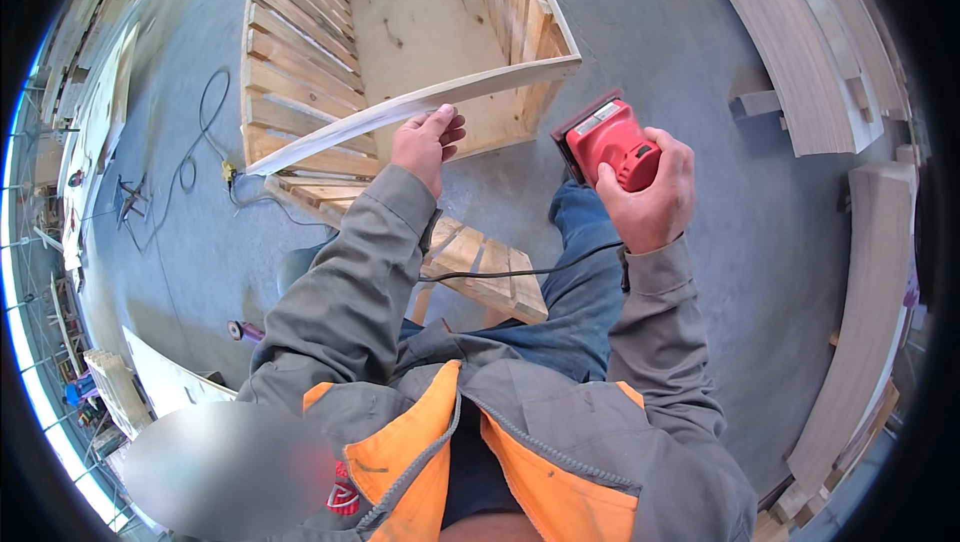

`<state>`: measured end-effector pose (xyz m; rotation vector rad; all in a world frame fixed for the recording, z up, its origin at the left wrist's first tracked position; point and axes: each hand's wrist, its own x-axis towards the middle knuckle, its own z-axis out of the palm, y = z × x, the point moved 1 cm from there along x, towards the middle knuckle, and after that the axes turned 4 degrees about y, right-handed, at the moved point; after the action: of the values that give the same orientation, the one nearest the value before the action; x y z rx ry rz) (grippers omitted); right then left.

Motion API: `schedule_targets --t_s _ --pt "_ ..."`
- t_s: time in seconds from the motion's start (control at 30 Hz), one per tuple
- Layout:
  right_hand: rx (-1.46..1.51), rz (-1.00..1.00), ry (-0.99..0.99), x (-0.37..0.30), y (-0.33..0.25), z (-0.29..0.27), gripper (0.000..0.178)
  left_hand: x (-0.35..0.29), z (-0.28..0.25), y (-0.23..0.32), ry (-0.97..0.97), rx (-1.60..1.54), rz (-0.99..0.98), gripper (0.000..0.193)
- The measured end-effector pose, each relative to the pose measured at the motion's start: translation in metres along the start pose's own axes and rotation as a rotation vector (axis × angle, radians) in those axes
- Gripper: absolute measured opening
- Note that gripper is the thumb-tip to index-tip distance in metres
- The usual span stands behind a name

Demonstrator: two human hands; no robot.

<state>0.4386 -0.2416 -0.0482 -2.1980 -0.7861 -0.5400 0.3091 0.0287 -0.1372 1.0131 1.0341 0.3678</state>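
Observation:
My right hand [655, 197] grips a red palm sander [612, 137], held up off the wood with its flat pad tilted toward the upper left. In front of me stands a large slatted wooden crate [305, 72] with a plywood panel inside. My left hand [432, 147] is at the pale near rail [490, 80] of the crate; its fingers are curled, with the thumb laid along them by the rail's lower edge. Nothing shows between those fingers. A black cord [520, 273] runs across my lap from beside my right forearm.
A small slatted wooden piece [490, 267] lies between my legs. On the floor at left are a looped cable [188, 167] with a yellow connector [229, 174] and a purple cylindrical item [243, 330]. Long stacked boards [790, 42] line the right; wood sheets [100, 142] stand far left.

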Motion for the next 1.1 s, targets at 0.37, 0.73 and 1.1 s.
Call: schedule_targets --t_s 0.37,0.73,1.1 --pt "0.824 0.971 0.104 -0.036 -0.049 0.094 0.061 -0.110 -0.091 -0.006 -0.046 0.363 0.341 0.016" --pt "1.215 1.261 0.030 -0.064 -0.149 0.164 0.064 -0.106 -0.104 -0.012 -0.108 0.643 0.497 0.067" --pt "1.305 1.377 0.193 -0.060 -0.143 0.166 0.059 -0.085 -0.059 0.004 -0.162 0.836 0.549 0.070"
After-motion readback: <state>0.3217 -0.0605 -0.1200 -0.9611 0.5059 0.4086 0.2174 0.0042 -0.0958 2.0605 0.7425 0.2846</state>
